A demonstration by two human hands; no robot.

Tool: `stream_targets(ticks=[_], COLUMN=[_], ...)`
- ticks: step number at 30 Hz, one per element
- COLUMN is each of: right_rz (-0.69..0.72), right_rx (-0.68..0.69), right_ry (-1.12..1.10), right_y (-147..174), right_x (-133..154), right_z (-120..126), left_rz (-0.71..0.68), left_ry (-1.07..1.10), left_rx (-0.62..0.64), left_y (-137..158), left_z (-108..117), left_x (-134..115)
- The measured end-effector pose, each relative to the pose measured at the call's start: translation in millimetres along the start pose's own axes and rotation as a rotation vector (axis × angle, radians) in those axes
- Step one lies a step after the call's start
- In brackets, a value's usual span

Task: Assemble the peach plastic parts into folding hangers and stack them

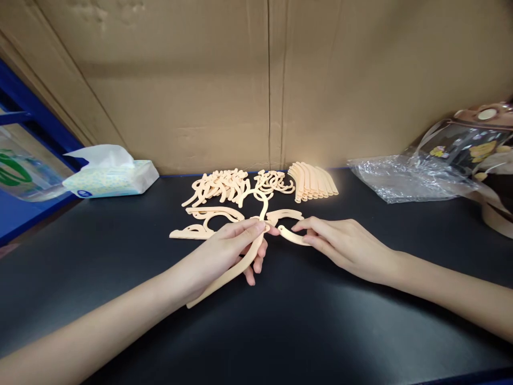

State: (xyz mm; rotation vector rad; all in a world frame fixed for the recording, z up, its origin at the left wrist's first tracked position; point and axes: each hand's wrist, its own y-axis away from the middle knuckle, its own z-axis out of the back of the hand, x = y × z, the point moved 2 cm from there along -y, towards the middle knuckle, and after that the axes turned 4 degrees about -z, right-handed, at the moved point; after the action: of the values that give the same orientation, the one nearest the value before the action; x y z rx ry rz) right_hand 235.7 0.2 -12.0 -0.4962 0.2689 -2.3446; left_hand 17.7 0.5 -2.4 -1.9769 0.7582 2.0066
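My left hand (244, 235) is closed round a cream plastic hanger arm (236, 270), which slants down toward me. A curved hanger hook (263, 206) rises from the top of that arm at my left fingertips. Between thumb and fingers, my right hand (340, 243) pinches a second hanger arm (294, 237), its holed end pointing at the hook's base; a small gap seems to part them. Folded hanger pieces (216, 213) lie just beyond my left hand, and another curved piece (284, 214) lies behind the right fingertips.
At the back of the black table (320, 331) are a pile of loose hooks (224, 184) and a neat row of hanger arms (315, 182). A tissue pack (116, 179) stands left. Clear plastic wrap (409, 179) and a transparent bag (460, 144) sit right. Cardboard (192, 80) walls the back.
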Motion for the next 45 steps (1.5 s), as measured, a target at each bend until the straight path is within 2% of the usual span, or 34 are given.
stream_targets(ticks=[8,14,19,29,34,40,45], right_rz=[0.082,0.259,0.288,0.327,0.345,0.388,0.405], right_rx=[-0.159,-0.206,-0.227,-0.231,-0.242,-0.27,-0.261], right_ry=[0.035,0.209,0.293,0.378,0.389,0.368,0.355], right_y=[1.4,0.4,1.3,2.1,3.3,3.9,4.7], right_x=[1.6,6.7,9.7,13.0,16.4,16.0,14.1], right_z=[2.2,2.9,4.5,6.4,6.6,5.0,2.6], left_rz=[0.046,0.068,0.081,0.086,0.092,0.069,0.056], left_ry=[0.059,0.128,0.131,0.057,0.018,0.001,0.015], left_rx=[-0.062,0.01,0.093,0.133,0.129,0.05,0.038], left_y=[1.0,0.6,0.8,3.8,2.9,0.6,-1.4], left_z=[-0.7,-4.9,-5.4,-3.1,-3.2,0.1,0.1], left_x=[-0.4,-0.5,-0.1,1.9,-1.4,0.1,-0.1])
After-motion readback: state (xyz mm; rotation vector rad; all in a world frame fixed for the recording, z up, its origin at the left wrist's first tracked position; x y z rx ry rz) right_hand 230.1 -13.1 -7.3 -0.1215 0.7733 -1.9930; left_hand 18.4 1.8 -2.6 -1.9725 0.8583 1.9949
